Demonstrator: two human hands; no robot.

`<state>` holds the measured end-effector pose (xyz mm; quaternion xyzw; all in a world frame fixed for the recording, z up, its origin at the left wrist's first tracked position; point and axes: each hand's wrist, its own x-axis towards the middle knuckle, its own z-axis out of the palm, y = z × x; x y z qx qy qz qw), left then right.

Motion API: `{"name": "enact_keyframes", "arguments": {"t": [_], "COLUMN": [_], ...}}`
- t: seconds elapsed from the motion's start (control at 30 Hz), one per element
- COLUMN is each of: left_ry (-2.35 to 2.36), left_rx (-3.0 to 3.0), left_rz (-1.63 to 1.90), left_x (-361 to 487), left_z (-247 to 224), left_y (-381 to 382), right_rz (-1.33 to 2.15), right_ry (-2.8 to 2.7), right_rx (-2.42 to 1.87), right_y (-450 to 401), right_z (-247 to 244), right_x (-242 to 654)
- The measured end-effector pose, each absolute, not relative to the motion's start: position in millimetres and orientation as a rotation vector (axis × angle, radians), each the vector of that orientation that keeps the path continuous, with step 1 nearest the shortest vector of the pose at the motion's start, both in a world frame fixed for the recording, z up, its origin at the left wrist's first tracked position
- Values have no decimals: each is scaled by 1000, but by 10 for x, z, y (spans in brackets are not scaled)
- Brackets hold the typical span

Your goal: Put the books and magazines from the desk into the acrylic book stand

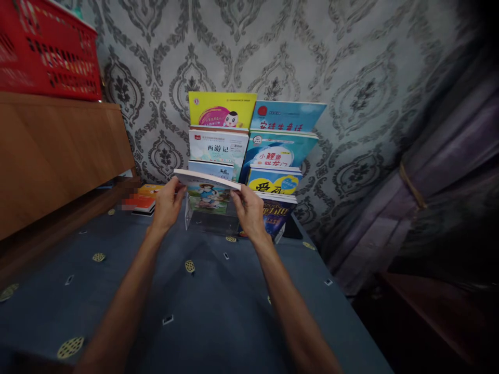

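Note:
Both hands hold one picture book (208, 193) by its upper corners, in front of a clear stepped rack (212, 222). My left hand (168, 203) pinches its left corner, and my right hand (248, 208) grips the right one. The book's cover shows a figure in a hat. Behind it in the left column stand a pale blue book (212, 167), a white book (218, 145) and a yellow book (222, 109). The right column holds several more, among them a light blue book (288, 114) and a dark purple book (275, 215).
Orange and red books (146, 200) lie at the left by a wooden cabinet (62, 150) bearing a red basket (50, 52). A dark blue patterned cloth (195, 306) covers the surface. Patterned wallpaper (268, 47) rises behind, with a tied curtain (374, 228) at the right.

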<state>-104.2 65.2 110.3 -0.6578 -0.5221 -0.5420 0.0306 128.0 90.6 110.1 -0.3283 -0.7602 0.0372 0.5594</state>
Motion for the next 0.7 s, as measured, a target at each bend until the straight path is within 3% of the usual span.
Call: {"name": "enact_keyframes", "arguments": {"t": [0.7], "left_ry": [-1638], "left_rx": [-2013], "left_rz": [-1570], "left_x": [-1026], "left_z": [1131], "left_y": [659], "right_rz": [168], "right_ry": [-1762], "right_rx": [-724], "right_y": [1065], "right_z": [1011], "right_x": [1296]}}
